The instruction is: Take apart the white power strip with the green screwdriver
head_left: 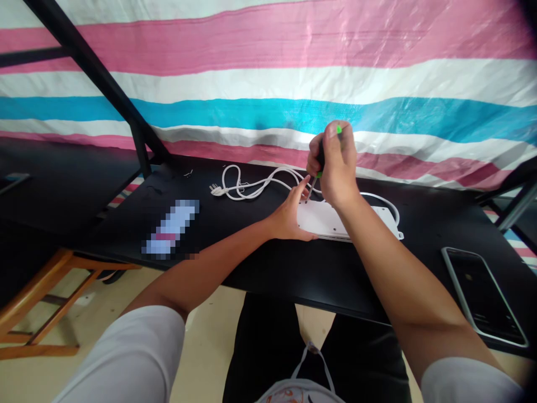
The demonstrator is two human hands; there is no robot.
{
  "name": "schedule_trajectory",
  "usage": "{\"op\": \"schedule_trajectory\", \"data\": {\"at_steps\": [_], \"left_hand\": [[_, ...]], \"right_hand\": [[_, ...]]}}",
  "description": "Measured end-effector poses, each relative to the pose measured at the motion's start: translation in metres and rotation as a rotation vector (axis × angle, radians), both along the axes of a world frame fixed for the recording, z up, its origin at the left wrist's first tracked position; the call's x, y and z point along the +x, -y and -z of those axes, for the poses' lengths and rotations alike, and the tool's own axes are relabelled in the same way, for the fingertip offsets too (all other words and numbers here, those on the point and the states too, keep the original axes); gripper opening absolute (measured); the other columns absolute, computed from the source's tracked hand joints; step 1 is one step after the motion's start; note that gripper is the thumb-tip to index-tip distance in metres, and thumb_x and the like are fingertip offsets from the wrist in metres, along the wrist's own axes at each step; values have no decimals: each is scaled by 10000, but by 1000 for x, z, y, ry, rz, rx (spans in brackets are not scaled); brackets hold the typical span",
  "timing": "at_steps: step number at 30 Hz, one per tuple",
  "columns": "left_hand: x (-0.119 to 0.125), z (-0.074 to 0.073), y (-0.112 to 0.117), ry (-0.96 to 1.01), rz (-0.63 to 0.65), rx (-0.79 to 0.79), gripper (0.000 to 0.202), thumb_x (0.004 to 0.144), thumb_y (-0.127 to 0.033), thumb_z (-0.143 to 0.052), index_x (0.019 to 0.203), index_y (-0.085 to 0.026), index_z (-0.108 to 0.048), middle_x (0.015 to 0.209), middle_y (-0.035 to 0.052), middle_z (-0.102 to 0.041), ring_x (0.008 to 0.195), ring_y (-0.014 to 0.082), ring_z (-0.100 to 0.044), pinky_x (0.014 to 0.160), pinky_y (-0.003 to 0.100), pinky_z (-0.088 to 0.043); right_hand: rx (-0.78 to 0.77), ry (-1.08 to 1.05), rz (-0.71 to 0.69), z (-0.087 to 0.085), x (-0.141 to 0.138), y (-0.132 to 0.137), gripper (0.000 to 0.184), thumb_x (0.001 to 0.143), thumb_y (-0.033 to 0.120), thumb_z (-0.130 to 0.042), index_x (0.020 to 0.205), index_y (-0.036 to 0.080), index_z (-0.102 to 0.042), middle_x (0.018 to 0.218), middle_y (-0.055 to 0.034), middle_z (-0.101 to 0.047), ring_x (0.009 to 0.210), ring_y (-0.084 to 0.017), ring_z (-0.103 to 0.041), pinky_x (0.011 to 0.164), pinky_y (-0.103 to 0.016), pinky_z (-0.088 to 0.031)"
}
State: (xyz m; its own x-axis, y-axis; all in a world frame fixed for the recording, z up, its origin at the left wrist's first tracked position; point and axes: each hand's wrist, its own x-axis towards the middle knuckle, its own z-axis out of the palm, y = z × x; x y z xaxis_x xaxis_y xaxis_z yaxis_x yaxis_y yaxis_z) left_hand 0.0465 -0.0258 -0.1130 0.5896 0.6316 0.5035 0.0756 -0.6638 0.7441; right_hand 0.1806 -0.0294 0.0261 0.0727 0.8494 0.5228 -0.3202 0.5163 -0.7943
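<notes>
A white power strip (325, 219) lies on the black table, its face with small dark screw holes turned up. My left hand (289, 215) grips its left end, thumb along the near edge and fingers at the far side. Above that end, my right hand (338, 159) is wrapped round the black and green handle of a screwdriver (311, 189). The shaft slants down to a hole near the strip's far left corner; whether it sits in a screw cannot be made out. A white cord (260, 187) loops behind, ending in a plug (217, 190) to the left.
On the right of the table (268, 274) lies a smartphone (484, 294). A pixelated flat item (172, 226) lies on the left. Striped plastic sheeting (235, 45) hangs behind, with a black metal frame (96, 73) at left. A wooden stool (42, 302) stands at lower left.
</notes>
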Motion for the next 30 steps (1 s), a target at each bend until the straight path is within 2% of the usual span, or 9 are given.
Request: {"op": "schedule_trajectory", "data": {"at_steps": [4,8,11,16,21,23,26,28,30], "left_hand": [[1,0,0,-5,9,0,1580,569,-526,-1034,1743,-307,1,1496,172,-436,1349,390,-557,1211,689,-422],[1,0,-5,-22,12,30,1592,553,-556,-1030,1736,-294,2,1614,213,-359,1518,455,-421,1266,702,-355],[1,0,-7,-45,-11,63,1572,537,-572,-1032,1729,-265,-54,1697,238,-266,1618,500,-264,1312,710,-272],[0,0,-7,-42,-12,97,1506,553,-590,-1016,1701,-211,-118,1703,269,-253,1647,515,-200,1335,711,-229],[0,0,-8,-34,3,107,1507,575,-626,-998,1701,-210,-87,1687,275,-269,1640,505,-238,1325,709,-257],[0,-3,-7,-32,15,98,1470,603,-622,-983,1703,-221,-93,1707,264,-255,1629,500,-268,1309,711,-297],[0,-6,-4,-17,23,86,1359,623,-593,-971,1686,-245,-200,1686,228,-336,1596,498,-331,1286,726,-330],[0,-6,-2,-16,16,76,1261,630,-556,-966,1650,-256,-290,1637,201,-417,1555,485,-395,1268,724,-355],[0,-4,-2,-34,1,54,1203,622,-541,-966,1610,-251,-345,1583,187,-473,1505,472,-456,1238,708,-399]], "right_hand": [[-32,72,11,-14,4,10,506,957,766,-606,963,317,-373,754,59,-474,536,-114,-355,497,-310,-245],[-153,73,-134,-13,-4,18,570,919,853,-562,942,308,-395,712,51,-470,543,-132,-337,494,-319,-239],[-208,-11,-226,-6,-10,20,557,925,823,-577,901,290,-417,718,56,-471,495,-105,-304,456,-309,-191],[-223,-67,-314,-3,-10,17,525,913,747,-651,853,274,-432,697,70,-460,436,-78,-283,405,-289,-152],[-224,-81,-326,3,-13,17,478,948,714,-625,878,283,-431,676,90,-451,419,-75,-314,385,-269,-188],[-194,-45,-321,6,-15,18,498,945,745,-620,893,285,-436,687,92,-467,418,-70,-352,382,-256,-204],[-165,64,-312,7,-15,18,560,902,822,-625,903,281,-481,712,67,-524,471,-83,-469,394,-239,-257],[-214,137,-344,5,-12,16,594,870,854,-639,908,271,-531,720,43,-548,534,-107,-539,414,-247,-326],[-288,166,-416,1,-9,15,634,846,881,-643,905,255,-568,702,32,-539,547,-116,-537,430,-265,-372]]}}
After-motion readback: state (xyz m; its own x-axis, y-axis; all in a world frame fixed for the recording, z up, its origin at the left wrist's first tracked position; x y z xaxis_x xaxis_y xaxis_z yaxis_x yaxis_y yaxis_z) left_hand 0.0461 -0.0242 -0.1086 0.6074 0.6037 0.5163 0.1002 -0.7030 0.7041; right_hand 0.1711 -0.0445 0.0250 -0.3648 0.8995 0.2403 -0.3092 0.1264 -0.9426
